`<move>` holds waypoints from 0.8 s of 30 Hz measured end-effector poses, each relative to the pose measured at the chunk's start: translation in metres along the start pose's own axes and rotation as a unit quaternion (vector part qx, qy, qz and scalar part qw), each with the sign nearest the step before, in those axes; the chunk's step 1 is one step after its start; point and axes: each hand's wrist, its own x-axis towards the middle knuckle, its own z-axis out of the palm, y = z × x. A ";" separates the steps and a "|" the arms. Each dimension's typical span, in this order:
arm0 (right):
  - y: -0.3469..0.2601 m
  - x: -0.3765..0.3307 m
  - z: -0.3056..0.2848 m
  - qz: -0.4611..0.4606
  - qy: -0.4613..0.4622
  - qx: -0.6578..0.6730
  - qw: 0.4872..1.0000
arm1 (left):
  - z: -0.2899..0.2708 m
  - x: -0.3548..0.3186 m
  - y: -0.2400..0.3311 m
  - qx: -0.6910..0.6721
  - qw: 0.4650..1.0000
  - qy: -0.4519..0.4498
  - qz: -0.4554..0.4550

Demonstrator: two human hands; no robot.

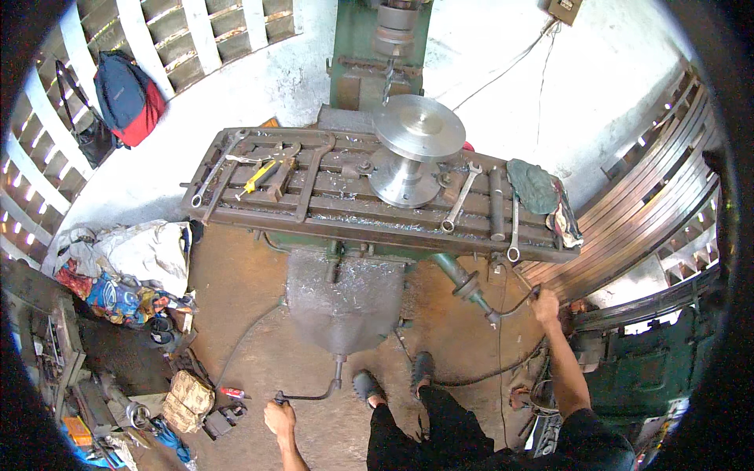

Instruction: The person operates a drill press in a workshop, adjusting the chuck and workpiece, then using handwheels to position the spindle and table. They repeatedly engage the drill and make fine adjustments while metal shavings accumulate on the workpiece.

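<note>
My left hand [280, 420] is closed at the grip of a crank handle [314, 396] below the front of a milling machine. On the right, my right hand [545, 306] wraps the grip of a second crank handle [514, 310], fixed to a green slanted shaft [458, 275]. Above both hands spreads the slotted machine table [353, 224], strewn with metal chips. A shiny spool-shaped metal part with two round flanges [420, 129] stands upright on it, next to clamp bolts. A drill bit [388, 82] hangs from the spindle [394, 35], behind the upper flange in this view.
Wrenches [462, 196], a yellow-handled cutter [258, 177], a metal bar [496, 204] and a green rag [531, 187] lie on the table. Cloths [149, 259] are heaped at left. A cable [487, 383] crosses the floor near my feet. Green machinery [636, 377] stands at right.
</note>
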 end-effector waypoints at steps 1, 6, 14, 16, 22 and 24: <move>0.001 0.005 0.024 0.006 -0.064 -0.006 0.998 | -0.005 -0.004 0.004 0.013 1.000 0.004 0.002; -0.037 -0.037 0.134 0.067 -0.125 0.060 0.988 | -0.006 -0.010 0.002 -0.016 1.000 -0.005 0.019; -0.053 -0.082 0.188 0.060 -0.020 0.099 0.993 | -0.012 -0.011 0.006 -0.009 0.999 0.003 0.032; -0.046 -0.073 0.188 0.082 -0.059 0.183 0.978 | -0.018 -0.020 0.011 -0.005 1.000 0.006 0.022; -0.043 -0.068 0.190 0.060 -0.046 0.176 0.981 | -0.031 -0.080 0.033 0.012 0.997 -0.051 0.054; -0.047 -0.072 0.184 0.040 -0.045 0.178 0.982 | -0.032 -0.097 0.045 0.003 0.993 -0.102 0.060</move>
